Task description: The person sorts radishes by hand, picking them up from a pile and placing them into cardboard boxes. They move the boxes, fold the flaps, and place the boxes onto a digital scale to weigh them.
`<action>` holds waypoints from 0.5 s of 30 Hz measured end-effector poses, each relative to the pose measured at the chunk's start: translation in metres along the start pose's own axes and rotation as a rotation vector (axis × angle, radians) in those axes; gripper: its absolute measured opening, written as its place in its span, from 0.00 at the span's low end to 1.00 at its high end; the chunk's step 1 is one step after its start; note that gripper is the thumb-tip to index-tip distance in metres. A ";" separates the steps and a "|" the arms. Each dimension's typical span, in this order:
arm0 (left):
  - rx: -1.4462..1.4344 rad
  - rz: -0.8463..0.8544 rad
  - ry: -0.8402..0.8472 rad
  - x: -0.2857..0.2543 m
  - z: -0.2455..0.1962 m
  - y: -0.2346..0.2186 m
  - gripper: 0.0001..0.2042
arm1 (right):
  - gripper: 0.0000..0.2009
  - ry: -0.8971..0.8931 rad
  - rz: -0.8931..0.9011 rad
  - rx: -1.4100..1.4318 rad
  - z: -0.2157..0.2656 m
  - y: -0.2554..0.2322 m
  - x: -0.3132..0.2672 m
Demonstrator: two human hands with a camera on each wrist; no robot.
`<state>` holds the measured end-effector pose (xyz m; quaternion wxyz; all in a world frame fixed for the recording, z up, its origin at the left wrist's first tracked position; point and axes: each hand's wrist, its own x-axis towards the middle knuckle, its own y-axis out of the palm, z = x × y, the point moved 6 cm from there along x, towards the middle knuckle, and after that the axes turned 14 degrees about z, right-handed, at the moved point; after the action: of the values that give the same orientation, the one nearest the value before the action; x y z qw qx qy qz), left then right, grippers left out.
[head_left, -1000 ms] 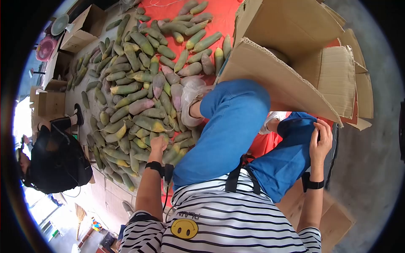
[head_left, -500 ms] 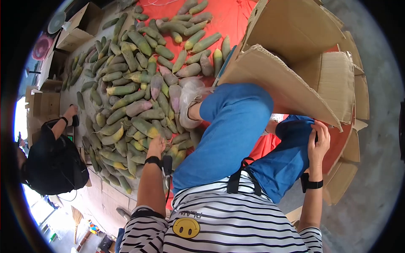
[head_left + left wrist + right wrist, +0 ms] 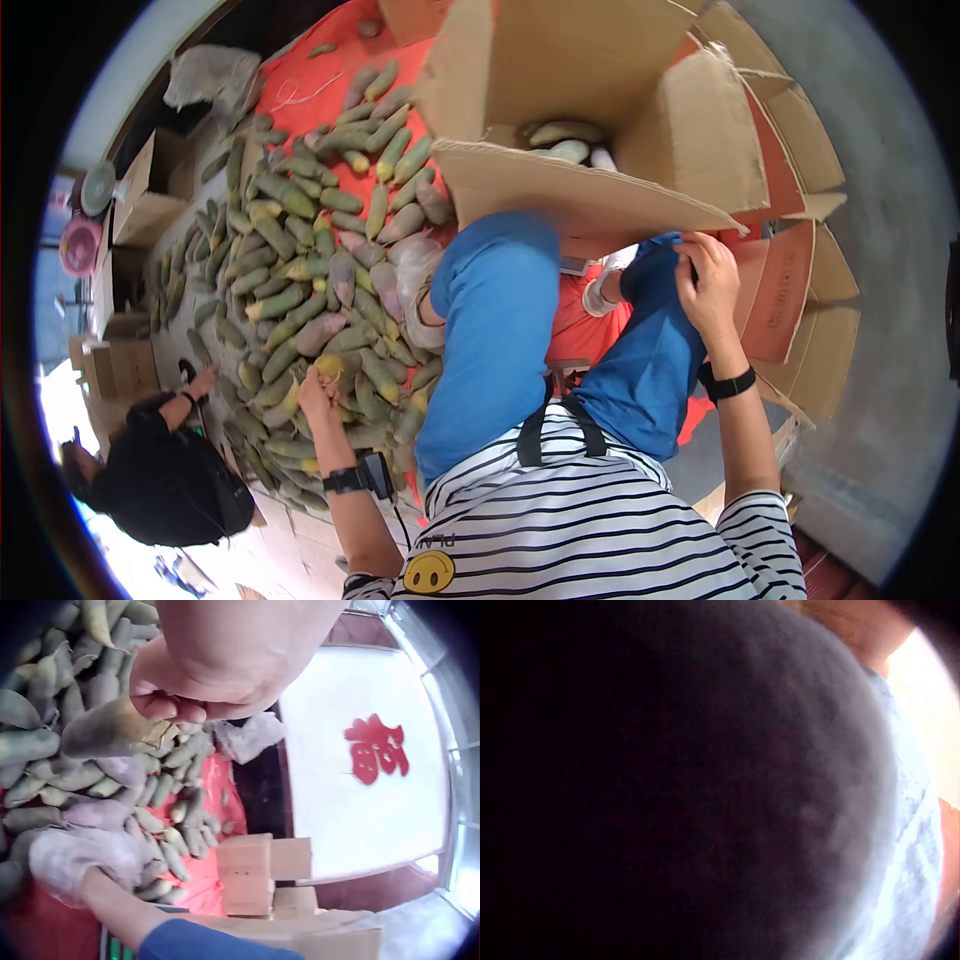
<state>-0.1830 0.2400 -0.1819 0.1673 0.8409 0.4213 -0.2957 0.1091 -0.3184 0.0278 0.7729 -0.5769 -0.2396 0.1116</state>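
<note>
My left hand (image 3: pixel 318 395) grips a green radish (image 3: pixel 105 733) by one end, fingers curled round it, above a heap of green radishes (image 3: pixel 290 312). In the left wrist view the radish points away from the fist, its tip side toward the heap. My right hand (image 3: pixel 710 285) rests on my blue trouser leg (image 3: pixel 645 350) near the knee, holding nothing. Dark cloth fills most of the right wrist view. Before my knees an open cardboard box (image 3: pixel 590 195) has a few radishes (image 3: pixel 568 132) at its bottom.
A red sheet (image 3: pixel 295 95) lies under part of the heap. A clear plastic bag (image 3: pixel 412 275) covers one foot. Another person in black (image 3: pixel 175 475) is at the left, one arm stretched toward the heap. More cardboard boxes (image 3: pixel 155 195) stand behind at the left.
My left hand, earlier low among the radishes, now has one in its grip. The head view has swung, showing more of the box's inside. The right hand stays on the leg.
</note>
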 end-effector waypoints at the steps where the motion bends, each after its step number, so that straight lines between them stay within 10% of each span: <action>1: -0.041 0.049 0.040 -0.010 -0.017 0.012 0.15 | 0.07 -0.007 -0.004 0.010 0.001 -0.001 0.000; 9: 0.039 0.591 0.820 -0.187 -0.227 0.201 0.12 | 0.06 0.020 0.005 0.027 -0.005 -0.005 -0.005; 15: -0.111 0.811 0.901 -0.186 -0.261 0.314 0.19 | 0.05 0.054 -0.025 0.044 -0.011 -0.006 -0.012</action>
<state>0.0762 0.0803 0.1478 0.1156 0.9667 0.1115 0.1992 0.1037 -0.3343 0.0283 0.7928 -0.5596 -0.2235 0.0916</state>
